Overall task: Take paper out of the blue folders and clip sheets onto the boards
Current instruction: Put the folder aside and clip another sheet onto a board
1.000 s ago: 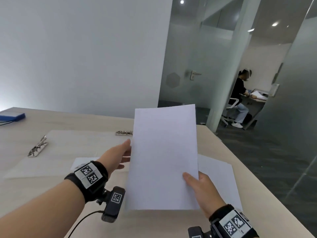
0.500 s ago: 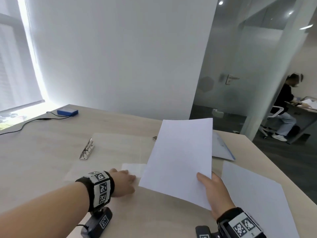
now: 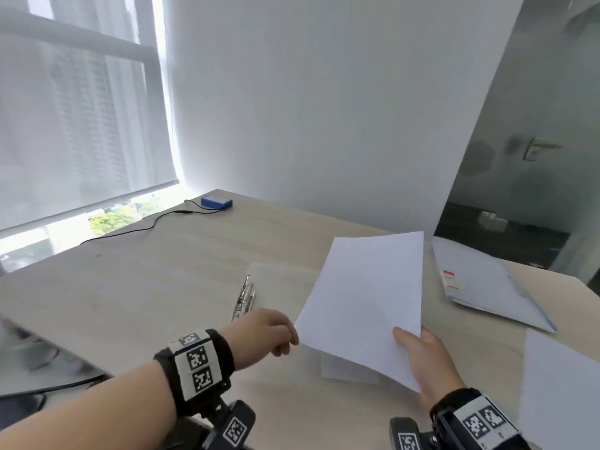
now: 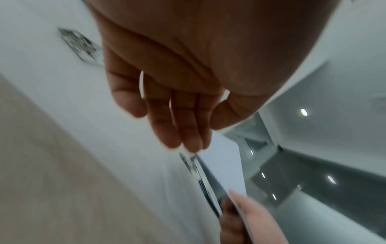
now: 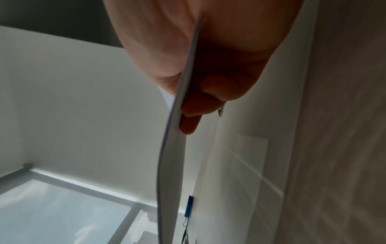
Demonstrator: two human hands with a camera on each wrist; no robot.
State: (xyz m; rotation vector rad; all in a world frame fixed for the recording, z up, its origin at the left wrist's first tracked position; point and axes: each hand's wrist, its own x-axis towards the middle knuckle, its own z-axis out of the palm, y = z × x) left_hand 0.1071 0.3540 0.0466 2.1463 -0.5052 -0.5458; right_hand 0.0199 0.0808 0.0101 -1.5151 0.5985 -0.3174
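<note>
My right hand (image 3: 422, 352) pinches the near right corner of a white sheet (image 3: 367, 297), thumb on top and fingers below, and holds it tilted above the table. The right wrist view shows the sheet (image 5: 173, 148) edge-on between thumb and fingers (image 5: 190, 122). A clear board (image 3: 279, 280) lies on the table under the sheet, its metal clip (image 3: 245, 297) at the left end. My left hand (image 3: 269, 332) hovers just near of that clip with loose fingers (image 4: 183, 132), holding nothing. A blue folder (image 3: 487, 280) lies at the far right.
Another white sheet (image 3: 558, 384) lies at the table's right edge. A small blue box (image 3: 216, 202) with a black cable sits at the far left by the window. A dark grey flat object (image 3: 32, 368) lies at the near left. A white wall stands behind the table.
My left hand let go of the sheet and moved left toward the board's clip. The right hand alone now holds the sheet, lowered and tilted. The view swung left.
</note>
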